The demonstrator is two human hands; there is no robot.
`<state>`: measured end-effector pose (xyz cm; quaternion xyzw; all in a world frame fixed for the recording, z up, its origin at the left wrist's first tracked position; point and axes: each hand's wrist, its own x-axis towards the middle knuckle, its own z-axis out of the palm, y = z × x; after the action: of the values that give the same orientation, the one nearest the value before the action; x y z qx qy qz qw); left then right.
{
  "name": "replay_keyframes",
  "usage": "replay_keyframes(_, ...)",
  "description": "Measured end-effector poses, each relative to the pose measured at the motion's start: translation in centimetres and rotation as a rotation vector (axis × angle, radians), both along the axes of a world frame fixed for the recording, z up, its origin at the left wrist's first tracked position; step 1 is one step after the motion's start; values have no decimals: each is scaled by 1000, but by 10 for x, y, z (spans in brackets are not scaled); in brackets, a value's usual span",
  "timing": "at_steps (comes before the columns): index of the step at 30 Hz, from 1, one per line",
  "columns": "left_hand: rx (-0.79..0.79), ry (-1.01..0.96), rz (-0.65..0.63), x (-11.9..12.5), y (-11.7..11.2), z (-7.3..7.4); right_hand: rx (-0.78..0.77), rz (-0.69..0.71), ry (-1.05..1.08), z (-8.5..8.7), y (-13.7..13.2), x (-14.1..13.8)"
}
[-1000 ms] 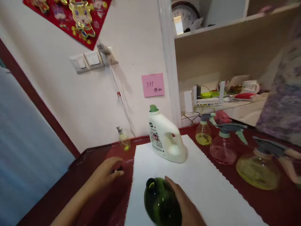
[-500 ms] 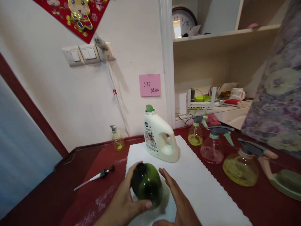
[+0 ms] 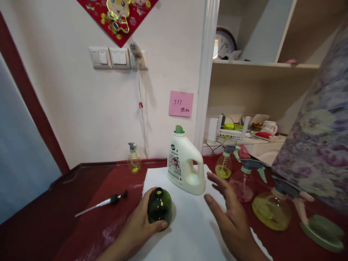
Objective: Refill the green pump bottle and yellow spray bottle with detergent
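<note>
My left hand (image 3: 145, 219) is wrapped round a dark green bottle (image 3: 160, 208) whose neck has no cap or pump. The bottle is over the white sheet (image 3: 185, 232), its mouth facing up. My right hand (image 3: 230, 214) hovers apart from it with fingers spread, holding nothing. Behind the bottle a white detergent jug (image 3: 185, 166) with a handle stands upright, its mouth uncapped and showing a green spout. To the left, a pump head with a long tube (image 3: 104, 202) lies on the red table.
Several spray bottles line the right side: a small yellow one (image 3: 223, 166), a pink one (image 3: 243, 185), a larger yellow one (image 3: 273, 208) and a green one (image 3: 322, 232). A small spray bottle (image 3: 134, 159) stands at the wall. A pink note (image 3: 181, 104) is stuck above the jug.
My right hand has moved right, away from the green bottle, and its fingers are spread wider. The bottle in my left hand stands more upright. The head view has turned slightly.
</note>
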<state>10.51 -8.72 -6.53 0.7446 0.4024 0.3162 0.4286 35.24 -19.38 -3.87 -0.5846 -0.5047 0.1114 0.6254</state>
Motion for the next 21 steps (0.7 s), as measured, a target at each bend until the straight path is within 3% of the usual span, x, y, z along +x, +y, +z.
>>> replay_keyframes(4,-36,54,35,0,-2,3,30,-96,-20,20,47,29)
replay_keyframes(7,-43,133,84,1,-5,6,-12,-91,-6,20,86,41)
replay_keyframes(11,-33,162,80,1,-5,7,-46,29,28,13,122,43)
replay_keyframes(16,-16,149,60,-1,-2,2,28,13,98,16,135,28)
replay_keyframes(21,-20,161,46,-3,-5,4,85,-26,133,31,122,15)
